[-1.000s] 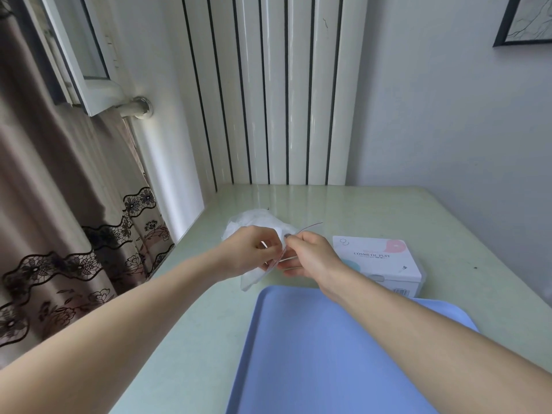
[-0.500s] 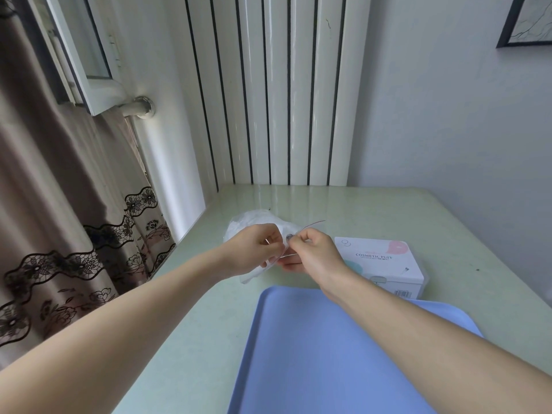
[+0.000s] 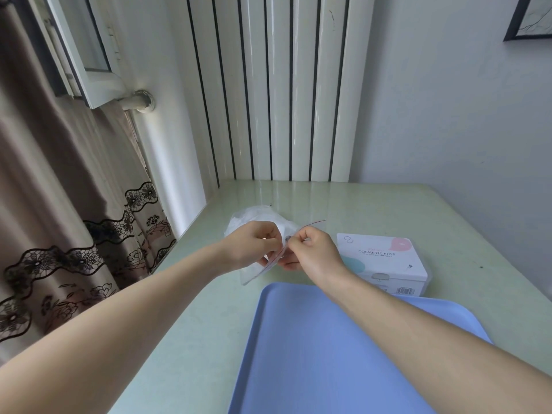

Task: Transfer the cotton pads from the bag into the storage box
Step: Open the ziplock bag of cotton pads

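Note:
A clear plastic bag (image 3: 254, 216) of white cotton pads lies on the pale green table, partly hidden behind my hands. My left hand (image 3: 254, 246) pinches one side of the bag's zip edge, which has a thin red line. My right hand (image 3: 313, 249) pinches the other side of that edge, close against the left hand. To the right stands the white storage box (image 3: 385, 261) marked "COSMETIC PUFF", its lid shut. The pads inside the bag are mostly hidden.
A blue tray (image 3: 328, 354) lies on the table (image 3: 373, 204) in front of me, under my right forearm. A white radiator stands behind the table. A curtain and a window frame are on the left, a grey wall on the right.
Both hands stay pinched on the bag's edge and have barely shifted. The bag has not visibly moved.

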Demonstrator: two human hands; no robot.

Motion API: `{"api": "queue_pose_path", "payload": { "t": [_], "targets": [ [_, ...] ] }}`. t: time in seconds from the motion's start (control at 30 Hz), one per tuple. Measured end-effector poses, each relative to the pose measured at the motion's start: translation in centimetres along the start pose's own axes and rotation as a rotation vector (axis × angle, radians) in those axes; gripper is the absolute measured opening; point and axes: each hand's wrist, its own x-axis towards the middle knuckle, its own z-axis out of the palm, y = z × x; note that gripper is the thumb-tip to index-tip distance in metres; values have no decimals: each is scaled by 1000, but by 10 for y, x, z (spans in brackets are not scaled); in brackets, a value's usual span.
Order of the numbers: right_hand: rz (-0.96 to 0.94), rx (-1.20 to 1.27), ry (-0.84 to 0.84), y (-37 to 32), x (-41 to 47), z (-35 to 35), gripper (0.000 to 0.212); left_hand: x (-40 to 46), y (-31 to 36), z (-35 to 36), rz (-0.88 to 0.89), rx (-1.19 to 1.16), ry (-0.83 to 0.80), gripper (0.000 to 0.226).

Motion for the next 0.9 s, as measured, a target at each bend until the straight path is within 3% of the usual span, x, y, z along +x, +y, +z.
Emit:
{"api": "queue_pose_path", "payload": {
  "t": [0.4,0.6,0.9],
  "targets": [
    [17,7,-24,3,1,-1,7,2,-6,-5,25,154,9,13],
    [-126,-304,-7,9,-1,-3,11,-2,-3,-5,41,328,17,12],
    [-146,-280,-56,-2,1,-5,6,0,-2,-5,70,331,43,11]
  ]
}}
